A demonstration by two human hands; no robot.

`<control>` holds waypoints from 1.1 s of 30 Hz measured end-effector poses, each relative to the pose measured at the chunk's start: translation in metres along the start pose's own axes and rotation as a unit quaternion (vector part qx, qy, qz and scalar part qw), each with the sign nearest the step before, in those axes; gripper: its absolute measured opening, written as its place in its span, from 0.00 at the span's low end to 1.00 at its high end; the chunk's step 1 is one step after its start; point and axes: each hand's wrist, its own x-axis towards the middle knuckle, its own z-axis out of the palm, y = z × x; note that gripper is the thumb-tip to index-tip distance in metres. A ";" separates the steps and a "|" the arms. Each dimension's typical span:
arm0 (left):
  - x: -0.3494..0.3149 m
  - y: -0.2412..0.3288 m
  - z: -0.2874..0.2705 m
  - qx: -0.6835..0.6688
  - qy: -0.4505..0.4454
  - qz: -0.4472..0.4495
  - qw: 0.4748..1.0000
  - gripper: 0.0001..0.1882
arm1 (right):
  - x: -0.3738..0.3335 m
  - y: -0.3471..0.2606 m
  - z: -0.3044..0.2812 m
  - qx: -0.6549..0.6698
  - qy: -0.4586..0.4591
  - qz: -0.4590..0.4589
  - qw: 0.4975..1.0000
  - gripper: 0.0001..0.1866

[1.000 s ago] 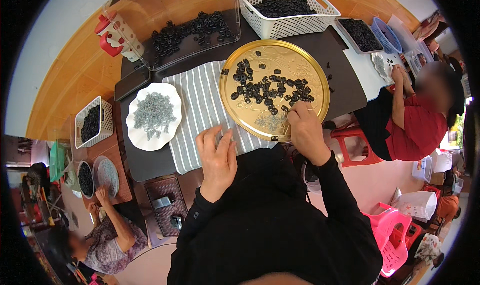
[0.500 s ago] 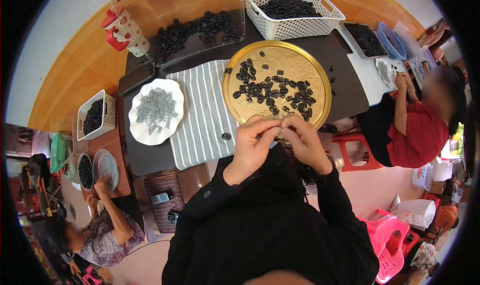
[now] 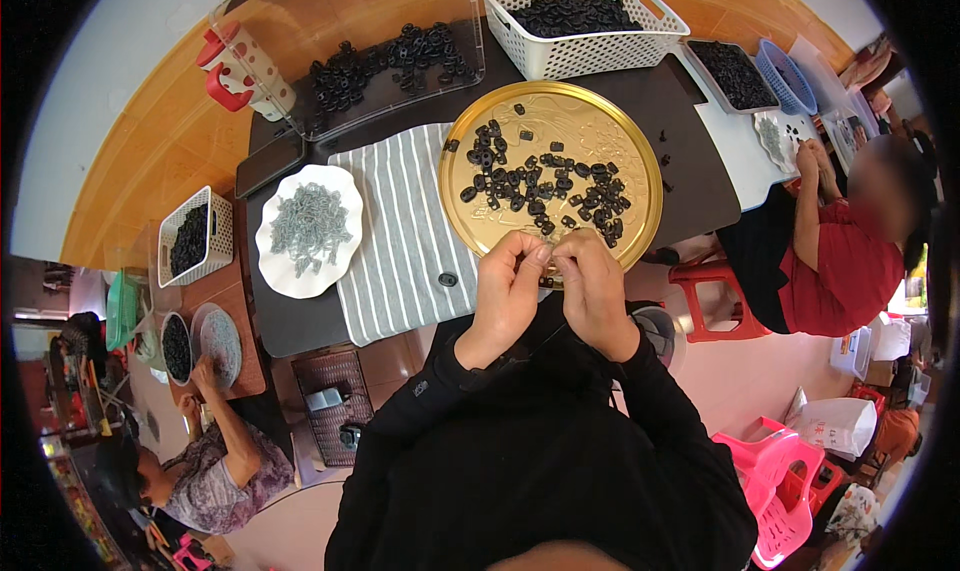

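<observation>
My left hand (image 3: pixel 507 296) and my right hand (image 3: pixel 598 296) meet at the near rim of a round gold tray (image 3: pixel 590 121), thumbs and fingers pinched. Whatever sits between the fingertips is too small to make out. Many small black plastic pieces (image 3: pixel 540 181) lie scattered over the tray. To its left, a grey-and-white striped cloth (image 3: pixel 390 221) carries one oval black piece (image 3: pixel 447 280). Farther left stands a scalloped white plate (image 3: pixel 268 261) heaped with small clear plastic pieces (image 3: pixel 310 226).
Behind the tray stands a white basket (image 3: pixel 545 59) full of black pieces. A clear bin (image 3: pixel 470 56) with more of them and a red-and-white mug (image 3: pixel 250 81) are at the back left. One person (image 3: pixel 840 271) works at the right, another (image 3: pixel 220 471) at the left.
My right hand has turned and drawn slightly lower, its fingers now pointing more upward. Both hands stay pinched together, and the view has shifted slightly.
</observation>
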 end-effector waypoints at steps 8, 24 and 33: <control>0.002 0.000 0.004 -0.081 0.023 -0.027 0.996 0.05 | -0.006 0.000 0.007 0.357 0.051 0.252 0.898 0.07; 0.003 -0.010 0.003 0.071 0.025 0.027 0.997 0.06 | -0.007 0.004 0.019 0.224 0.110 0.128 0.960 0.10; 0.007 0.004 -0.006 0.147 0.018 0.039 0.988 0.06 | -0.011 0.014 0.003 0.213 0.081 0.147 0.963 0.08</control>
